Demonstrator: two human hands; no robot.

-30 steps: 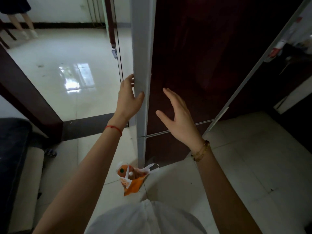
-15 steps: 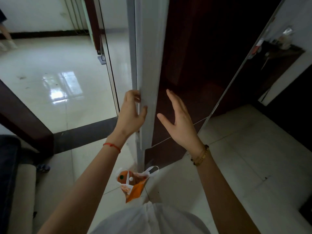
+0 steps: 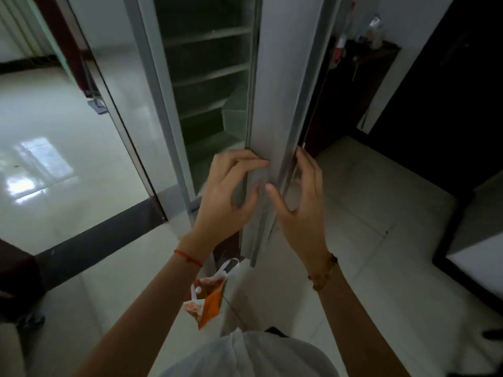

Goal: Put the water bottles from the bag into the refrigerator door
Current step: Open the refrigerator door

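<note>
The refrigerator door [image 3: 275, 104] stands partly open with its grey edge facing me. My left hand [image 3: 226, 194] grips that edge from the inner side, fingers curled round it. My right hand [image 3: 302, 202] lies against the door's outer side, fingers nearly straight and thumb on the edge. Between door and cabinet I see the dim interior with several bare shelves [image 3: 209, 74]. An orange and white plastic bag [image 3: 208, 303] sits on the floor below my left wrist. A small white cap shows inside it; no bottle is plainly visible.
Glossy pale tiles spread to the left past a dark threshold strip [image 3: 95, 240]. A dark shelf with small items [image 3: 364, 50] stands behind the door at right. Dark furniture [image 3: 462, 240] borders the right side.
The door has swung open toward me, showing the shelves inside. My left hand slid down its edge and curled round it. My right hand moved onto the door's outer side.
</note>
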